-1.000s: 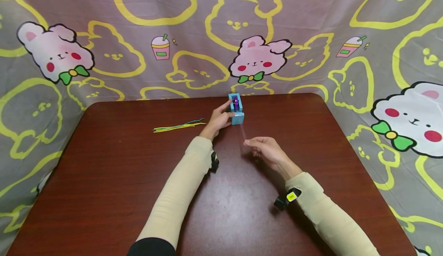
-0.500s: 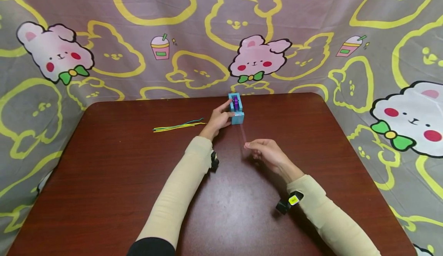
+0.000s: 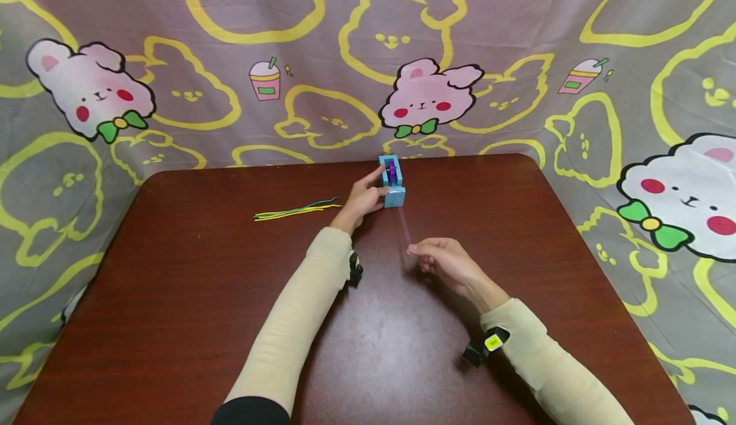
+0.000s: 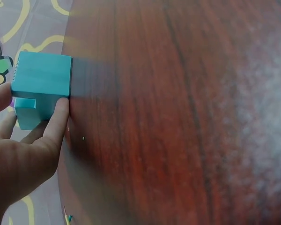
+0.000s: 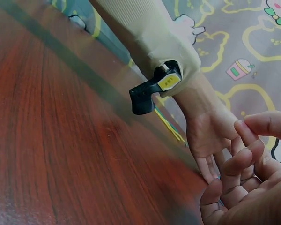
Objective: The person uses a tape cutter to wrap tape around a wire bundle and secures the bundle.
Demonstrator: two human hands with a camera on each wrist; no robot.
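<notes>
A reddish-brown bench (image 3: 172,310) is bearing thin yellow and blue-green strings (image 3: 296,211), which are lying close together left of its middle, toward the far edge. A patterned cloth (image 3: 328,61) is hanging behind and along both sides, showing yellow outlines, white rabbits (image 3: 428,96) and pink cups (image 3: 266,81).

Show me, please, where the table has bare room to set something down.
The table is bare left of the left sleeve, nearer than the yellow and blue strands; right of the right sleeve; and between the sleeves. It's crowded at the far middle, where the left grip holds the tape dispenser and tape stretches to the right grip.
</notes>
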